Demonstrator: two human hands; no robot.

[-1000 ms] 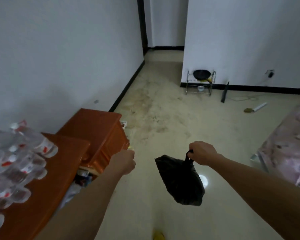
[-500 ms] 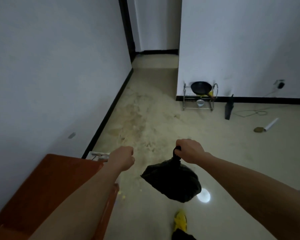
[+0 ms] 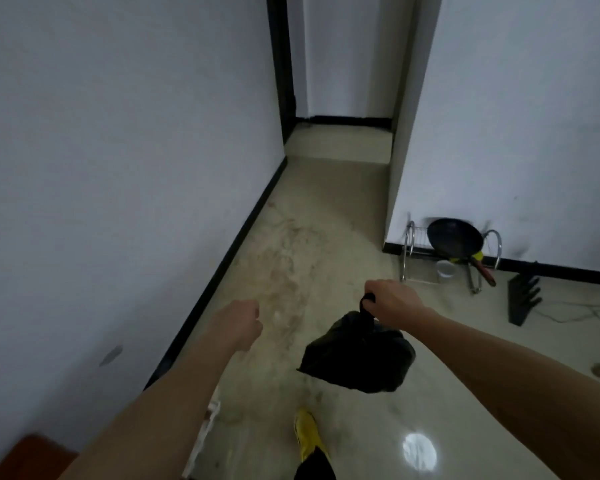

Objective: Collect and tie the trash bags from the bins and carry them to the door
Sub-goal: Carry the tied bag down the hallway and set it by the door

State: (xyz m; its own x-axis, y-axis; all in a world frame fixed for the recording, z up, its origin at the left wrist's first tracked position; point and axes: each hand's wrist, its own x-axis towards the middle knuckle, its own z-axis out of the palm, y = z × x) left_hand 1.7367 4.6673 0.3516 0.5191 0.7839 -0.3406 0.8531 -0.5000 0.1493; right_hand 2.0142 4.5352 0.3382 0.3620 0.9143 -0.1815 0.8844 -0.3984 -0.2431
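I see my right hand [image 3: 392, 299] curled tight into a fist around the twisted neck of the black trash bag [image 3: 359, 355], which hangs clear of the floor [image 3: 326, 209] just below the knuckles, near the middle of the view. My left hand [image 3: 241, 320] sits to the left of the bag and apart from it, fingers folded into a loose fist that holds nothing and touches nothing. Farther off on the right a wire rack [image 3: 430, 258] with a dark pan [image 3: 454, 242] stands against the wall, and a yellow shoe [image 3: 307, 434] shows near the bottom edge.
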